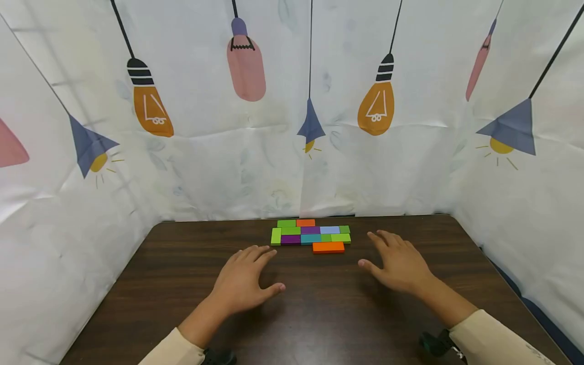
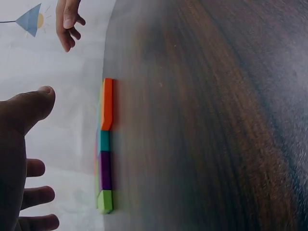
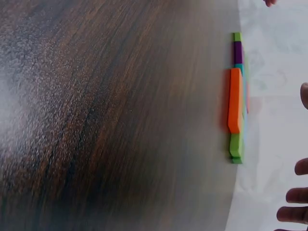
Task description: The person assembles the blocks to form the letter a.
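In the head view, the orange block (image 1: 328,247) lies in the middle of the frame on the dark table (image 1: 159,284), touching the lower edge of the flat cluster of coloured blocks (image 1: 312,232). Its long axis runs left to right across the picture. The left hand (image 1: 244,284) is lower left of it and the right hand (image 1: 398,262) is to its right. Both are spread flat with fingers apart, holding nothing. The right hand seems a little nearer to the block.

In the left wrist view, the orange block (image 2: 107,104) stands as a vertical strip at centre left, above teal, purple and green pieces. The left hand (image 2: 19,154) is at the left edge, open, well apart from it.

In the right wrist view, the orange block (image 3: 235,100) is a vertical strip at the right. Only fingertips (image 3: 291,211) show at the right edge, apart from it.
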### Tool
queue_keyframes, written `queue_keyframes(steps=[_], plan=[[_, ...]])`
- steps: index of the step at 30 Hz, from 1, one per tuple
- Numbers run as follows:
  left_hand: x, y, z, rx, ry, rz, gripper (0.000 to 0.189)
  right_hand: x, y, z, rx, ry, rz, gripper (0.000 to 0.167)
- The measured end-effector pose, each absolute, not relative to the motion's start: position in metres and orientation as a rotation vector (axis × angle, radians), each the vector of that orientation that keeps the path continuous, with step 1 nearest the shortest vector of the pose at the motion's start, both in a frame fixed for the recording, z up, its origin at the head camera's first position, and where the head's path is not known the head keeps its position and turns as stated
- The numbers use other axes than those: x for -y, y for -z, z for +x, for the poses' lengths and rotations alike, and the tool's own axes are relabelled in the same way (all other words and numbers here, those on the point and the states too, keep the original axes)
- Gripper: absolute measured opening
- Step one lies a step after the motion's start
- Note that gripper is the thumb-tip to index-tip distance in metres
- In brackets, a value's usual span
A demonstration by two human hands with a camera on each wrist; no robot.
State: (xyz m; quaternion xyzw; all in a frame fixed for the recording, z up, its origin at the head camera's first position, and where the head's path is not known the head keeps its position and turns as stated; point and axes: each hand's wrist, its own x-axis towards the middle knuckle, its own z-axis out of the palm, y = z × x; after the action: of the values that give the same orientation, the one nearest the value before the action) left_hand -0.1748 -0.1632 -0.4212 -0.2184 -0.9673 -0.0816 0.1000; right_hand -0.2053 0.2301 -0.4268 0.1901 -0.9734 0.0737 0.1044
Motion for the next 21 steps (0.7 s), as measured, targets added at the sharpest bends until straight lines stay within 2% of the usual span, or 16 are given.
queue_keyframes(steps=[14,21], plan=[[0.152,0.437,-0.178,2.882,0.301,-0.67,0.078,-0.218,0.442,-0.217,2.888,-0.237,0.593,0.087],[0.147,0.443,-0.18,2.892,0.307,-0.693,0.073,-0.21,0.448,-0.222,2.915,-0.286,0.602,0.081]])
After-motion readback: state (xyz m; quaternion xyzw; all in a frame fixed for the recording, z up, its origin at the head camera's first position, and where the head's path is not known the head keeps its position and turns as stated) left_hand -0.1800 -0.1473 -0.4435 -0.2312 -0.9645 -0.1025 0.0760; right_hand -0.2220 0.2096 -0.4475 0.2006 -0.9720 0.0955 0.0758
